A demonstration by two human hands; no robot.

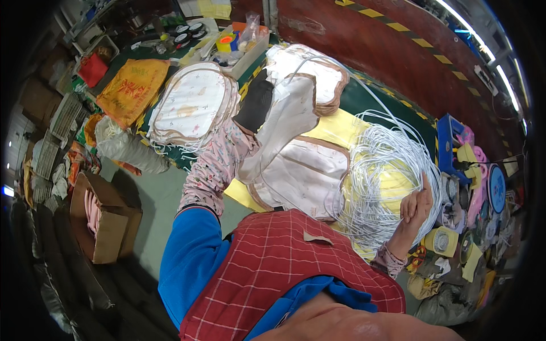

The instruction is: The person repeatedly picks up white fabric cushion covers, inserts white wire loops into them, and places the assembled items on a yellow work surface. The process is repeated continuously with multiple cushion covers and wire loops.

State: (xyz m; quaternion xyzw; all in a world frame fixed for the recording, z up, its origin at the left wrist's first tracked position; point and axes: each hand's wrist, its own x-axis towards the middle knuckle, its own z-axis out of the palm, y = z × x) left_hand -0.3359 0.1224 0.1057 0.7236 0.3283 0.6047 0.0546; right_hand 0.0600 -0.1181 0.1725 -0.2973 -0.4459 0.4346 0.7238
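Observation:
My left hand (255, 108), in a black glove and a floral sleeve cover, is closed at the edge of a pale fabric piece (290, 116) with brown edging; its fingertips are hard to make out. This piece is raised over another printed, brown-edged fabric piece (304, 170) lying before me. My bare right hand (417, 206) rests at the right side of a big loose coil of white cord (378, 150). Its index finger points up and the other fingers curl in; whatever they hold is hidden. One strand of cord arcs from the coil over toward the raised fabric.
Stacks of edged fabric pieces lie left (193, 105) and behind (327, 79). Yellow sheets (341, 128) lie under the work. A blue crate (449, 142) and cluttered reels stand right. An open cardboard box (105, 219) sits on the floor at left; an orange bag (133, 91) lies far left.

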